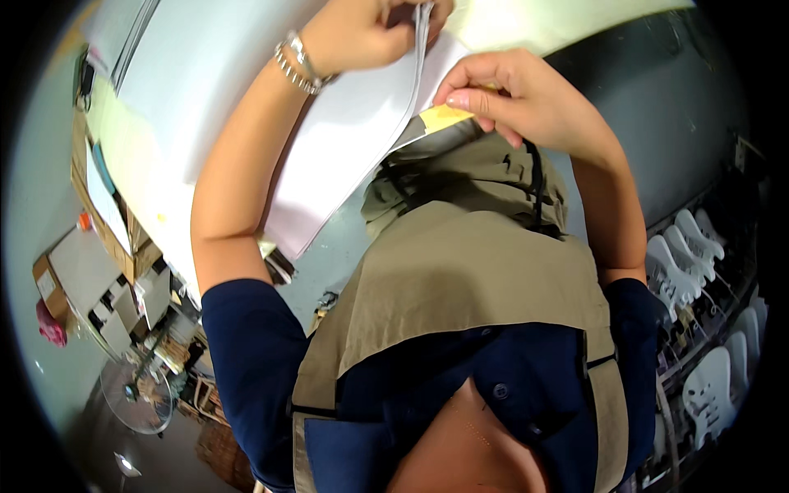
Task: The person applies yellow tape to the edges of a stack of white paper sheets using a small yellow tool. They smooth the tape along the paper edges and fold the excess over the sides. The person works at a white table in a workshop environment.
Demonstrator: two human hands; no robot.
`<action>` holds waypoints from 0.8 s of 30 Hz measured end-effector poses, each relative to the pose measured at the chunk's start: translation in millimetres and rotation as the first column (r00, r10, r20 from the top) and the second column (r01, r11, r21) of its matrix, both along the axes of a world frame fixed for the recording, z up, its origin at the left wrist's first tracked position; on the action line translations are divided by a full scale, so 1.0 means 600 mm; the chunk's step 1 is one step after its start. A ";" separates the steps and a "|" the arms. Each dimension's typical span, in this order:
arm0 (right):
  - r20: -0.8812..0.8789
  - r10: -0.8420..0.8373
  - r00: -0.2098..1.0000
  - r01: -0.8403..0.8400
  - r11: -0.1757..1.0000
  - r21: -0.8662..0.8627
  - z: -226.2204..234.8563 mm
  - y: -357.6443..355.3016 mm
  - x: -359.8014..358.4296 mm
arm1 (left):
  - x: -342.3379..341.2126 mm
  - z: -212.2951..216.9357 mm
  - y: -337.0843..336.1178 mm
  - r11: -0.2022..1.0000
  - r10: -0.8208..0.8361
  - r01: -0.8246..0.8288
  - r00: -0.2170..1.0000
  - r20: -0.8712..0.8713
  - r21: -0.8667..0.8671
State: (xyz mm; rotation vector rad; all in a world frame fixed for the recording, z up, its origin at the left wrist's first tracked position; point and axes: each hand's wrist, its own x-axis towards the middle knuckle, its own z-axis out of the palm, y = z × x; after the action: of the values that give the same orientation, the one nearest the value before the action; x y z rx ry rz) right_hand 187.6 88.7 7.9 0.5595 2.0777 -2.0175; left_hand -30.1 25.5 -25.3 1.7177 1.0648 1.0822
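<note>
At the top of the head view, my left hand (362, 37), with a metal bracelet at its wrist, has its fingers curled round the raised edge of some large white paper sheets (353, 123). The sheets bend upward there and hang over the near edge of a pale table (140, 172). Just right of them, my right hand (526, 99) pinches a yellow strip (448, 117) between thumb and fingers. What the strip belongs to is partly hidden by the hand and the paper. A khaki apron (477, 271) lies below both hands.
More large white paper (189, 74) covers the table at left. A dark curved surface (657, 99) is at right, with white guitar-shaped bodies (707, 386) racked below it. A fan (136, 394) and a cardboard box (51, 287) stand at lower left.
</note>
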 end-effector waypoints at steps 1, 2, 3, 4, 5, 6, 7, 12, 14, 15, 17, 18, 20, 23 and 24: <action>0.001 0.000 1.000 0.000 0.999 -0.039 -0.003 -0.018 -0.003 | -0.006 -0.009 0.004 0.997 -0.073 0.070 0.987 0.146 0.029; 0.018 0.002 1.000 -0.001 0.997 -0.080 -0.003 -0.036 -0.007 | -0.012 -0.015 0.008 0.994 -0.105 0.098 0.971 0.216 0.043; 0.035 0.007 0.999 -0.003 0.993 -0.120 -0.004 -0.056 -0.012 | -0.018 -0.020 0.009 0.991 -0.135 0.123 0.950 0.283 0.060; 0.021 0.006 1.000 -0.003 0.991 -0.134 -0.011 -0.077 -0.015 | -0.022 -0.026 0.015 0.991 -0.135 0.127 0.939 0.317 0.043; 0.023 0.023 0.999 -0.019 0.990 -0.138 -0.009 -0.096 -0.021 | -0.025 -0.029 0.017 0.992 -0.123 0.122 0.930 0.347 0.024; 0.024 0.051 0.998 -0.047 0.989 -0.137 -0.008 -0.117 -0.028 | -0.029 -0.030 0.013 0.993 -0.109 0.116 0.920 0.377 0.005; 0.032 0.067 0.997 -0.063 0.990 -0.130 -0.008 -0.137 -0.035 | -0.033 -0.028 0.012 0.994 -0.094 0.107 0.917 0.388 -0.011; -0.184 0.167 0.969 -0.169 0.986 0.005 -0.060 -0.256 -0.066 | -0.027 -0.020 0.013 0.999 -0.018 0.002 0.873 0.487 0.034; -0.286 0.277 0.917 -0.242 0.958 0.151 -0.071 -0.284 -0.065 | -0.027 -0.028 0.018 0.997 -0.030 -0.018 0.834 0.551 0.082; -0.246 0.308 0.919 -0.306 0.951 0.046 -0.065 -0.280 -0.058 | -0.039 -0.051 0.023 0.992 -0.071 -0.002 0.813 0.579 0.125; -0.201 0.305 0.931 -0.303 0.952 0.043 -0.046 -0.237 -0.043 | -0.039 -0.052 0.032 0.996 -0.083 0.050 0.824 0.560 0.076; -0.245 0.196 0.950 -0.193 0.981 0.036 -0.044 -0.210 -0.027 | -0.039 -0.049 0.023 0.997 -0.052 0.072 0.863 0.503 -0.020; -0.210 0.020 0.977 -0.025 0.999 -0.020 -0.016 -0.148 0.015 | -0.026 0.007 -0.023 0.968 0.135 -0.085 0.970 0.204 -0.236; -0.026 -0.425 0.905 0.425 0.905 -0.015 0.028 -0.076 0.083 | -0.025 0.001 -0.014 0.993 0.023 -0.014 0.996 -0.082 0.117; -0.109 -0.549 0.829 0.554 0.833 0.018 0.025 -0.063 0.096 | -0.024 0.007 -0.018 0.993 -0.012 0.022 0.996 -0.089 0.116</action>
State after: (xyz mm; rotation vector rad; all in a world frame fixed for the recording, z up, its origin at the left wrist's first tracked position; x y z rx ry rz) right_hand 245.1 50.9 22.7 1.2174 2.2084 -2.3259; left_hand -44.7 15.0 -20.9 1.8797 1.0571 1.0850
